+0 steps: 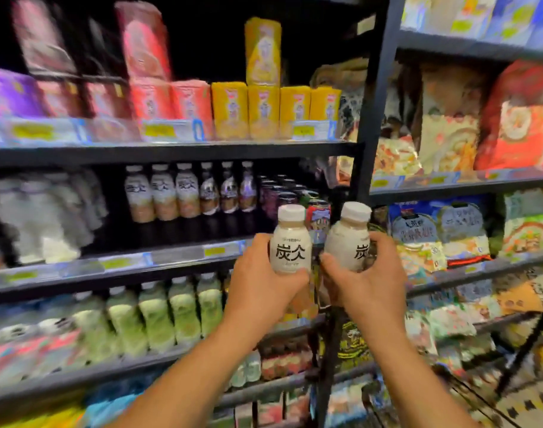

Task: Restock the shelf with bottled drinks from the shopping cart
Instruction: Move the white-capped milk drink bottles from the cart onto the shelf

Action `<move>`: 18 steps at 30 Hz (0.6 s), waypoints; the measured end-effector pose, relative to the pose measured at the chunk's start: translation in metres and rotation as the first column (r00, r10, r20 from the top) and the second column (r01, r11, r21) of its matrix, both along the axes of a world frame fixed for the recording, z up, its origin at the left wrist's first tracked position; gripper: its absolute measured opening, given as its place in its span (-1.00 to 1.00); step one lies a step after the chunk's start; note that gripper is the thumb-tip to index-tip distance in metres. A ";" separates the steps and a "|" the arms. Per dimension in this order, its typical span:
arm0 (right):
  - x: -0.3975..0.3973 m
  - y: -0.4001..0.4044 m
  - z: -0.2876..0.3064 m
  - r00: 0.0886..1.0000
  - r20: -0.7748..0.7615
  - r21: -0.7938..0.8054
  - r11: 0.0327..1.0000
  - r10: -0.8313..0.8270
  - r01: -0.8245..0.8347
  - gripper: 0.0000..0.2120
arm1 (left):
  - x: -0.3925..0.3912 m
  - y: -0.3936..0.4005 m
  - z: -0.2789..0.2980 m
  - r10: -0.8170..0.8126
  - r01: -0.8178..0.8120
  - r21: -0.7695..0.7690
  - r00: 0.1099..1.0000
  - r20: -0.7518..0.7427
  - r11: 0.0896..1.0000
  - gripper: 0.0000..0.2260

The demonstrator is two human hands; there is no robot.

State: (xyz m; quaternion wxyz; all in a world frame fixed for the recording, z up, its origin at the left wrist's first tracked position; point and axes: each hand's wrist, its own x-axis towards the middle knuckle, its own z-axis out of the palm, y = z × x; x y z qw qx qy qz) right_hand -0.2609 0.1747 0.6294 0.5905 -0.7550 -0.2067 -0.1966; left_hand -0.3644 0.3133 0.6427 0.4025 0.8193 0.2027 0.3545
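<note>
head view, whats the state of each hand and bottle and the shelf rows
left hand: grips left bottle, raised toward shelf
right hand: grips right bottle
left bottle: capped, upright, label facing camera
right bottle: capped, tilted slightly right, label partly turned away
matching bottles on shelf: upright, capped, in a row
green bottles: standing on the shelf below

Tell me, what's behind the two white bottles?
Behind the left bottle and right bottle, a colourful can peeks through the gap, with dark cans beyond. The bottles and hands cover whatever sits lower.
</note>
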 end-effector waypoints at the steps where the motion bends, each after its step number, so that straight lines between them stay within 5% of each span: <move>1: -0.010 0.011 0.007 1.000 0.013 -0.008 1.000 0.025 -0.024 -0.48 | -0.012 0.010 0.008 0.026 -0.026 0.002 1.000 0.006 1.000 -0.62; 18: -0.039 0.200 0.056 0.936 -0.052 -0.092 0.931 0.349 -0.353 -0.53 | -0.094 0.183 0.056 0.465 -0.466 -0.026 0.885 -0.022 0.885 -0.65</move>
